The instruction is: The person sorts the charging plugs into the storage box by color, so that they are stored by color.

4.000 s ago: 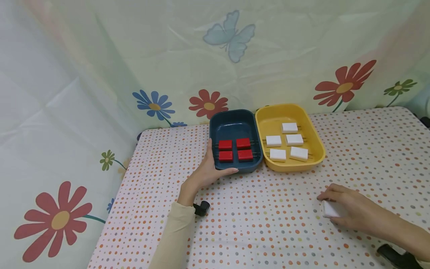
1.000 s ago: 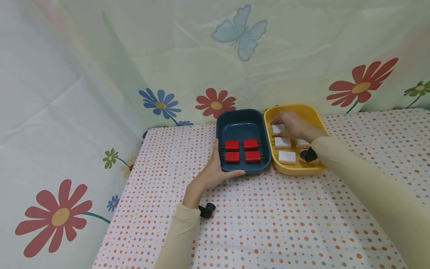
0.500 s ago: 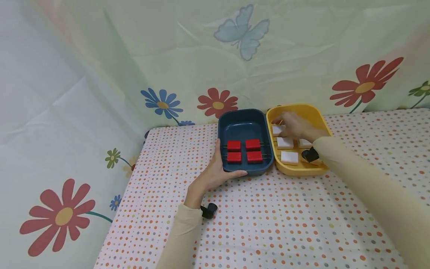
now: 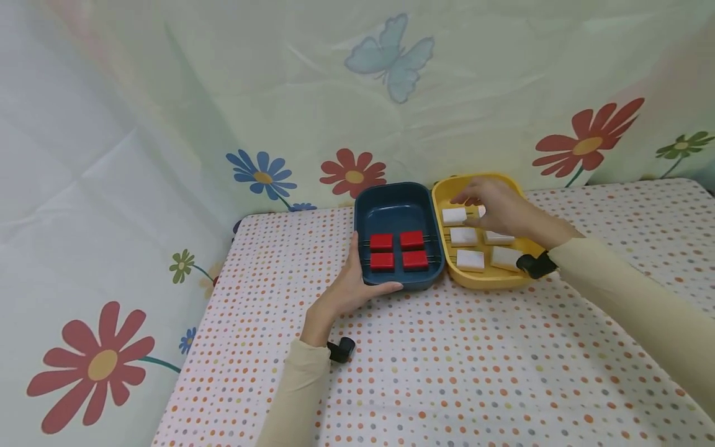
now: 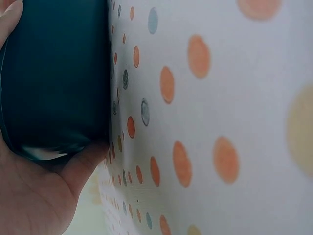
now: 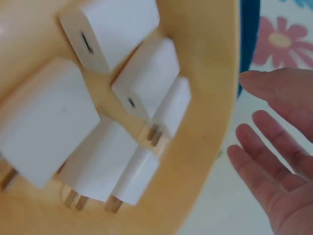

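In the head view, my left hand (image 4: 343, 292) rests around the near left corner of a blue tray (image 4: 398, 214). Its fingers lie straight along the left wall and its thumb along the front wall. Several red plug-like blocks with thin prongs (image 4: 382, 242) lie in that tray's near half. My right hand (image 4: 503, 208) hovers over a yellow tray (image 4: 494, 283), fingers parted and holding nothing, just right of a white charger plug (image 4: 454, 216). The right wrist view shows several white charger plugs (image 6: 146, 73) lying flat, apart from the loose fingers (image 6: 283, 176).
The two trays stand side by side at the back of a table with a dotted cloth (image 4: 447, 360). Behind them hangs a flowered curtain (image 4: 475, 112). A black wrist camera (image 4: 536, 265) sits low over the yellow tray's near right corner.
My right hand carried a white charger plug from the table into the yellow tray's left side, let it go and drew off to the right. My left hand stays at the blue tray.
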